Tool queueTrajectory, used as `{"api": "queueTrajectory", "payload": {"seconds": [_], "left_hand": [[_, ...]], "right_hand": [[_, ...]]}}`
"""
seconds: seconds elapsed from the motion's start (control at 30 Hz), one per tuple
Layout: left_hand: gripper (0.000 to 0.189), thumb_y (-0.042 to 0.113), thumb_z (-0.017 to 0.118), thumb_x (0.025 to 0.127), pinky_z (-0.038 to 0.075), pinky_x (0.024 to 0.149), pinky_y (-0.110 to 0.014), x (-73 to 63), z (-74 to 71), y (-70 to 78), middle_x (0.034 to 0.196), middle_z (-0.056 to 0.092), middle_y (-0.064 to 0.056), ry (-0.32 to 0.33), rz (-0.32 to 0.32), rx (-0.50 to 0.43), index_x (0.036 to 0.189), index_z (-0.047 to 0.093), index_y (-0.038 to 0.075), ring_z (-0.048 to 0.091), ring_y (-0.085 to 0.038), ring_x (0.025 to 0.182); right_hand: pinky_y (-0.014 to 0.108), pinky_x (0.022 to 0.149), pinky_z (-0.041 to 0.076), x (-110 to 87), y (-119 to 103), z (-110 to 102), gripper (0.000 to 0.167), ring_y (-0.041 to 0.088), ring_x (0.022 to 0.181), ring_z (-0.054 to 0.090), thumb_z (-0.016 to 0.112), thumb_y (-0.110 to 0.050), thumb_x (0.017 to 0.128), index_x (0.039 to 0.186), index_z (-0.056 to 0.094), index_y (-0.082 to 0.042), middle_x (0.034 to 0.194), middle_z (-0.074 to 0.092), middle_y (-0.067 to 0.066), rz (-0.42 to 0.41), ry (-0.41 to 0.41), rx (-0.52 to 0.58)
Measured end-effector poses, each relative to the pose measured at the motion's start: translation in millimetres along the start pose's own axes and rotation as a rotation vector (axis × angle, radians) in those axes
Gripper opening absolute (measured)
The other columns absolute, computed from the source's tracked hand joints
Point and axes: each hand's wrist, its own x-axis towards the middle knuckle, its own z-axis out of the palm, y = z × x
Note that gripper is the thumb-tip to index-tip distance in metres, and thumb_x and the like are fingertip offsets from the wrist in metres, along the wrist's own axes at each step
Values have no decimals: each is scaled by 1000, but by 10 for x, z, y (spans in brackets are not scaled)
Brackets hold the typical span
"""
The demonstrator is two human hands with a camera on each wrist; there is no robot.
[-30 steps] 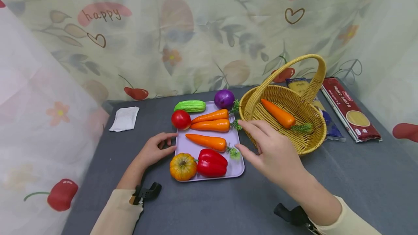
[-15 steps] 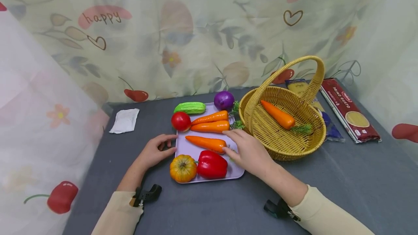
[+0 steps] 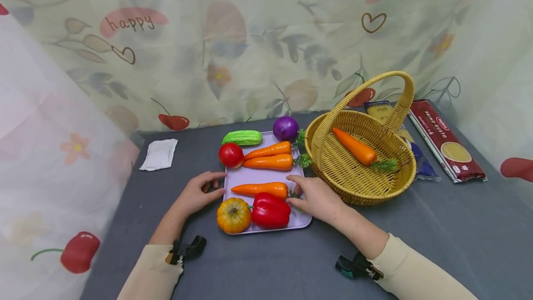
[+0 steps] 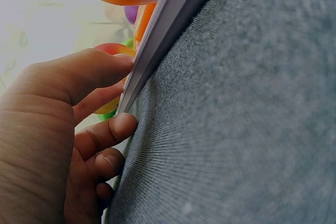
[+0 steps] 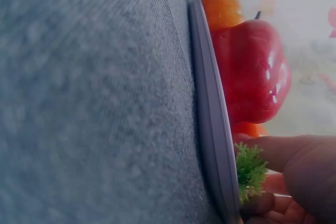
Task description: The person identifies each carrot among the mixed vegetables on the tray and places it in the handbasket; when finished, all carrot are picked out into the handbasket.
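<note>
On a lilac tray [image 3: 266, 176], an orange carrot [image 3: 262, 190] with a green leafy top lies just behind a red bell pepper [image 3: 271, 210]. My right hand [image 3: 318, 198] is at its leafy end, thumb and index finger spread on either side; the right wrist view shows the leaves [image 5: 250, 172] beside the thumb. My left hand [image 3: 201, 192] rests at the tray's left edge, its thumb [image 4: 113, 64] touching the rim. Also on the tray are a pumpkin [image 3: 233, 215], a tomato [image 3: 231, 155], two more carrots [image 3: 268, 162], a green gourd-like vegetable [image 3: 242, 138] and a purple onion-like vegetable [image 3: 286, 128].
A yellow wicker basket [image 3: 358, 193] with a tall handle stands right of the tray, one carrot [image 3: 354, 146] inside. Behind it lie a blue-and-yellow packet [image 3: 424, 163] and a red spaghetti packet [image 3: 447, 140]. A white folded packet [image 3: 159, 154] lies at left.
My right hand has come from beside the basket to the tray's right side. The front carrot has shifted toward the bell pepper and lies straighter. My left hand has stayed put.
</note>
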Motion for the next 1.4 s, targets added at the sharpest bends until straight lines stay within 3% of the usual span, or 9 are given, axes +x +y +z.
{"api": "queueTrajectory", "payload": {"seconds": [0.2,0.43,0.63,0.9,1.1,1.27,1.4], "left_hand": [[38,24,80,92,38,68,-32,10,4,4,93,56,-1,4,-4,3,128,70,19,49,-24,78],[38,23,79,92,38,68,-32,8,5,11,93,56,-1,7,-16,13,129,70,19,49,-23,79],[38,23,79,92,38,68,-32,-2,9,14,93,56,-2,10,-17,8,129,70,18,49,-23,79],[38,24,79,92,39,68,-32,-6,20,-1,92,56,-1,15,-15,8,128,70,19,49,-23,79],[37,23,79,92,39,68,-32,-9,24,-7,93,56,-1,18,-15,5,128,71,19,49,-23,80],[37,23,79,93,39,69,-32,-6,21,-6,93,56,-1,15,-17,3,128,70,19,49,-24,80],[37,23,79,93,39,69,-32,-5,20,-4,94,56,-1,13,-17,0,129,70,19,49,-24,80]], "right_hand": [[31,61,40,9,12,0,55,12,63,46,82,-27,89,135,64,-4,70,51,-5,17,-35,2],[30,57,37,-11,-5,-22,49,12,61,45,80,-35,91,129,68,-7,67,48,-5,-15,19,-38],[29,62,43,-78,-89,-108,49,11,68,49,80,-38,91,128,70,-8,79,61,-5,-87,132,-107],[35,76,56,-216,-266,-342,58,16,83,65,82,-36,89,136,66,-5,106,74,7,-129,245,-79],[30,68,53,-340,-377,-548,58,15,75,57,86,-30,86,133,67,-1,94,71,3,-185,323,-33],[31,70,56,-456,-461,-723,56,14,78,60,87,-26,84,131,69,-1,108,74,7,-230,392,6],[25,61,49,-554,-510,-858,57,11,71,53,88,-21,83,133,68,-2,106,74,5,-245,425,61]]}}
